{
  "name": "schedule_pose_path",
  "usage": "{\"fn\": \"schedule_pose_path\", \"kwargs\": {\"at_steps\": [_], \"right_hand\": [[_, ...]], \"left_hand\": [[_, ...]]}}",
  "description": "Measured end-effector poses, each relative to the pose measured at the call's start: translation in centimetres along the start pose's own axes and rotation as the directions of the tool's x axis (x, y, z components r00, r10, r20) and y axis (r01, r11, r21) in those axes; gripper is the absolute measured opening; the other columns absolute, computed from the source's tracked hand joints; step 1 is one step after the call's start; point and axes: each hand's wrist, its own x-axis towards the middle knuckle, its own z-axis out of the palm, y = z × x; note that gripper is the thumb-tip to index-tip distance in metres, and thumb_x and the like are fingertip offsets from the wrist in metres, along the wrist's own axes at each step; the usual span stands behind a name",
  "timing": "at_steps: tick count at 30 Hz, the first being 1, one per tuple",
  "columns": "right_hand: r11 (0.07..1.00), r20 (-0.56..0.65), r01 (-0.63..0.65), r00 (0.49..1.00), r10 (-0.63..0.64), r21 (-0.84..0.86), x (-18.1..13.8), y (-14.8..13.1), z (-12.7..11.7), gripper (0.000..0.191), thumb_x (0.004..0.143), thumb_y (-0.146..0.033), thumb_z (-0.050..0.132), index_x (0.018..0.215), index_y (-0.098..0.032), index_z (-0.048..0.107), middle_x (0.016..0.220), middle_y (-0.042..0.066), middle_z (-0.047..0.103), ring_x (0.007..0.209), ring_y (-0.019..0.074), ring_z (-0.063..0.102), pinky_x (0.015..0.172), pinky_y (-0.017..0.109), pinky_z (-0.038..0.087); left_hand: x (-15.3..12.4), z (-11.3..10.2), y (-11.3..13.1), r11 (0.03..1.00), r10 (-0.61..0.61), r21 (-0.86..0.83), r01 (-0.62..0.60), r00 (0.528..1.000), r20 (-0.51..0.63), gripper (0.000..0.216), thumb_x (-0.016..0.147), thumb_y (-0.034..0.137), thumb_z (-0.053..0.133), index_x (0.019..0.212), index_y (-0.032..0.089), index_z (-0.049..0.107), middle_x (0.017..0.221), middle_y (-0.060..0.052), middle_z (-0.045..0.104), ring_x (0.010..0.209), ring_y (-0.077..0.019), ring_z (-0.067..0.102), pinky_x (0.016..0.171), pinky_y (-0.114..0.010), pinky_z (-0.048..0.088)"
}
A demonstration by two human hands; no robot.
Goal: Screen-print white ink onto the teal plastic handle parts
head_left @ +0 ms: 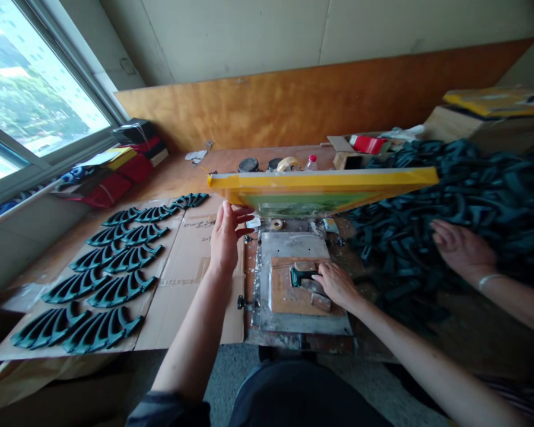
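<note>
My left hand (226, 240) is raised at the lower left corner of a yellow-edged screen frame (323, 179), its fingers apart and just under the edge; I cannot tell whether it bears any weight. The frame is tilted up over a metal base plate (293, 243). My right hand (338, 286) pinches one end of a dark green curved plastic handle (299, 277). That handle lies over a brown board (282, 296) with small blocks (320, 302) on it. Part of the handle is hidden by my fingers.
Rows of green handles (120, 287) lie on cardboard (191, 296) at left. A big heap of them (409, 196) fills the right, where a co-worker's hand (465, 252) reaches in. Jars (249, 165) and a red-capped bottle (311, 162) stand behind the frame.
</note>
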Motion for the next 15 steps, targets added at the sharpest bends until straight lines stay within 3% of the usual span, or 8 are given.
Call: {"fn": "schedule_pose_path", "kwargs": {"at_steps": [3,4,5,7,8,11,13,15], "right_hand": [[0.935,0.019,-0.219,0.975,0.223,0.28,-0.7,-2.4,-0.6,0.017,0.095,-0.027,0.048,0.08,-0.02,0.05,0.074,0.006,0.062,0.071,0.0206,0.06,0.063,0.029,0.043],[0.913,-0.036,-0.228,0.966,0.255,0.338,-1.1,-3.7,-1.1,0.017,0.095,-0.028,0.045,0.081,-0.02,0.049,0.076,0.006,0.061,0.072,0.0212,0.06,0.064,0.03,0.043],[0.904,-0.102,-0.197,0.962,0.252,0.38,-1.5,-5.1,-1.6,0.017,0.096,-0.028,0.044,0.082,-0.02,0.048,0.078,0.007,0.06,0.075,0.022,0.059,0.066,0.031,0.044],[0.903,-0.207,-0.024,0.97,0.124,0.429,-2.2,-7.8,-2.7,0.012,0.095,-0.026,0.045,0.084,-0.02,0.049,0.083,0.008,0.06,0.082,0.0234,0.058,0.073,0.034,0.046],[0.893,-0.234,0.083,0.972,0.025,0.442,-2.4,-8.6,-3.2,0.009,0.094,-0.023,0.046,0.086,-0.021,0.05,0.085,0.007,0.06,0.085,0.0236,0.058,0.076,0.035,0.046],[0.859,-0.254,0.229,0.96,-0.12,0.458,-2.8,-6.4,-3.3,0.014,0.091,-0.015,0.045,0.096,-0.021,0.056,0.093,0.007,0.063,0.092,0.0223,0.057,0.082,0.035,0.047],[0.903,-0.237,0.117,0.971,-0.018,0.413,-2.9,-1.0,-1.6,0.028,0.087,-0.01,0.041,0.105,-0.02,0.059,0.1,0.009,0.064,0.097,0.0233,0.058,0.084,0.036,0.048],[0.954,-0.132,-0.025,0.989,0.067,0.299,-3.2,5.6,1.7,0.038,0.078,-0.005,0.038,0.103,-0.019,0.063,0.103,0.011,0.065,0.097,0.0263,0.059,0.086,0.041,0.048]], "left_hand": [[-4.7,0.0,-3.5,0.969,-0.245,0.043,0.245,0.97,-0.002,0.061,0.081,0.064,0.053,0.12,0.016,0.054,0.094,-0.011,0.072,0.074,-0.0172,0.068,0.055,-0.023,0.049],[-6.9,-0.2,-5.0,0.903,-0.426,0.088,0.42,0.902,0.069,0.066,0.077,0.066,0.056,0.115,0.013,0.057,0.091,-0.013,0.072,0.071,-0.019,0.068,0.052,-0.024,0.049],[-9.1,-0.3,-6.5,0.796,-0.605,0.139,0.589,0.779,0.166,0.07,0.074,0.068,0.059,0.116,0.011,0.058,0.094,-0.016,0.072,0.073,-0.0222,0.069,0.051,-0.026,0.049],[-13.0,-0.6,-9.1,0.678,-0.729,0.109,0.727,0.643,0.235,0.067,0.075,0.069,0.056,0.112,0.013,0.059,0.103,-0.017,0.07,0.084,-0.0247,0.069,0.056,-0.028,0.052],[-14.2,-0.9,-10.0,0.659,-0.742,0.068,0.749,0.632,0.226,0.063,0.076,0.068,0.055,0.108,0.014,0.059,0.104,-0.016,0.069,0.086,-0.0242,0.069,0.057,-0.028,0.052],[-14.5,-3.8,-11.7,0.709,-0.705,0.059,0.703,0.707,0.057,0.056,0.077,0.068,0.052,0.091,0.014,0.059,0.09,-0.012,0.07,0.072,-0.0191,0.068,0.052,-0.023,0.048],[-12.5,-7.8,-12.2,0.718,-0.644,0.242,0.653,0.755,-0.124,0.056,0.08,0.068,0.044,0.089,0.014,0.057,0.08,-0.009,0.07,0.063,-0.0172,0.066,0.05,-0.023,0.046],[-10.4,-12.8,-12.5,0.603,-0.542,0.514,0.61,0.786,-0.298,0.057,0.087,0.062,0.026,0.095,0.014,0.056,0.075,-0.008,0.069,0.062,-0.0171,0.067,0.053,-0.024,0.049]]}}
